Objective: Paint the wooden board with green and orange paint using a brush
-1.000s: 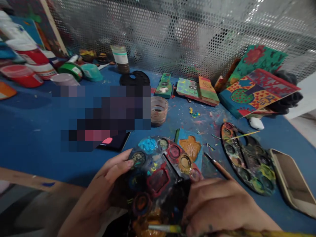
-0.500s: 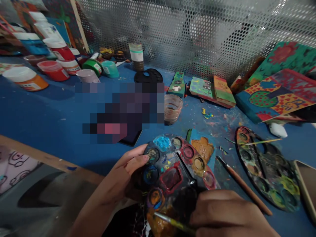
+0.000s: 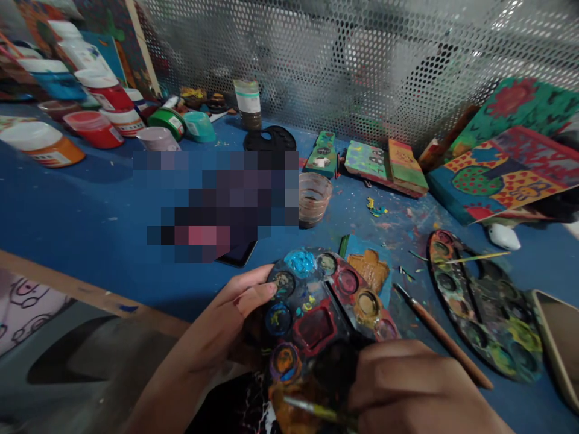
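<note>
My left hand grips the left edge of a round black paint palette, thumb on top beside a well. Its wells hold blue, red, tan and orange paint. In the fingers of my right hand is a thin paintbrush, its pale ferrule pointing left. The brush's tip lies over a brown-orange smear at the palette's near edge; whether it touches is hard to tell. Just beyond the palette lies a small blue painting with a brown shape, partly covered by it.
A wooden-handled brush and a second palette with a thin brush across it lie to the right. A murky water cup stands behind. Paint jars crowd the back left. Painted canvases lean at the back right.
The whole view has shifted slightly, with objects on the table moving a little left. My right hand sits a touch higher against the palette; both grips look the same.
</note>
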